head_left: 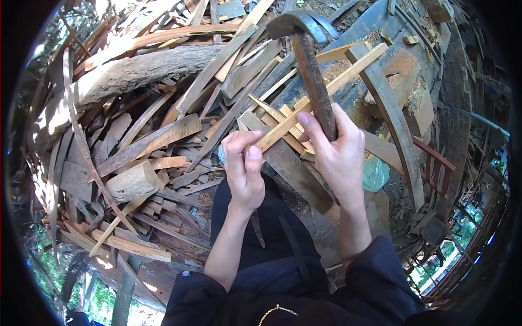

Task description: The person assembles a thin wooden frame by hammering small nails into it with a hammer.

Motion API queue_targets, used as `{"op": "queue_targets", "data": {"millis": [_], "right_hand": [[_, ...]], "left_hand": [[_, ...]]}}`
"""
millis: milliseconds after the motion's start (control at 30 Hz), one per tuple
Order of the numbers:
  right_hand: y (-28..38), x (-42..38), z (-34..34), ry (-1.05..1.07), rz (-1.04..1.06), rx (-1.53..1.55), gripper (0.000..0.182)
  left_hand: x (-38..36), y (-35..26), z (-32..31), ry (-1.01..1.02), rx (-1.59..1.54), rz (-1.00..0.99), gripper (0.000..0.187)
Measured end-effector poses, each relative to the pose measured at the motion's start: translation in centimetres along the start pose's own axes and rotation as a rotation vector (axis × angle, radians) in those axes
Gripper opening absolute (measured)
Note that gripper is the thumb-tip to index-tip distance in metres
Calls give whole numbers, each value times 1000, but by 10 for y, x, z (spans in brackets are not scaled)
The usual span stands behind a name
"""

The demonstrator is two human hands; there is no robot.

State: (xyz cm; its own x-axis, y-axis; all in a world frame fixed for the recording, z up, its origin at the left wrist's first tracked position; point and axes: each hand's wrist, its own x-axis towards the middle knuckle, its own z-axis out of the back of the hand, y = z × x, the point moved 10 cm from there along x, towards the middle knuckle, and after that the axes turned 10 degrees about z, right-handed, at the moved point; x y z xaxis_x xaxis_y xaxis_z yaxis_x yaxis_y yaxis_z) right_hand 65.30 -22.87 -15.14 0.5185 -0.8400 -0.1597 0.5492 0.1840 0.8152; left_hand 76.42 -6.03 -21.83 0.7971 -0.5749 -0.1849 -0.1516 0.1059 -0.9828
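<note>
A long, light wooden strip point(326, 95) runs slantwise between my two hands. Its lower end lies at the fingertips of my left hand point(244, 168), whose fingers are curled with the thumb up against the wood. My right hand point(338, 146) is closed round the handle of a claw hammer point(314, 76), held upright with its metal head at the top. The thumb of that hand also touches the strip. Beneath the strip, several short light sticks point(283, 117) cross one another on a dark plank.
Scrap wood point(179, 136) is heaped on the left, with a thick log point(147, 68) across it. A curved board point(392, 127) stands on the right near a green plastic bag point(375, 175). A red wooden frame point(435, 163) is farther right.
</note>
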Motion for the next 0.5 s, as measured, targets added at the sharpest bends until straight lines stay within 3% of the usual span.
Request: {"op": "queue_targets", "data": {"millis": [233, 300, 500], "right_hand": [[10, -28, 17, 47, 120, -194, 26], [24, -48, 22, 53, 299, -294, 28], [30, -103, 30, 173, 368, -399, 35]], "left_hand": [[0, -3, -8, 57, 54, -88, 20], [-2, 0, -7, 38, 36, -79, 19], [-4, 1, -5, -23, 60, -125, 13]]}}
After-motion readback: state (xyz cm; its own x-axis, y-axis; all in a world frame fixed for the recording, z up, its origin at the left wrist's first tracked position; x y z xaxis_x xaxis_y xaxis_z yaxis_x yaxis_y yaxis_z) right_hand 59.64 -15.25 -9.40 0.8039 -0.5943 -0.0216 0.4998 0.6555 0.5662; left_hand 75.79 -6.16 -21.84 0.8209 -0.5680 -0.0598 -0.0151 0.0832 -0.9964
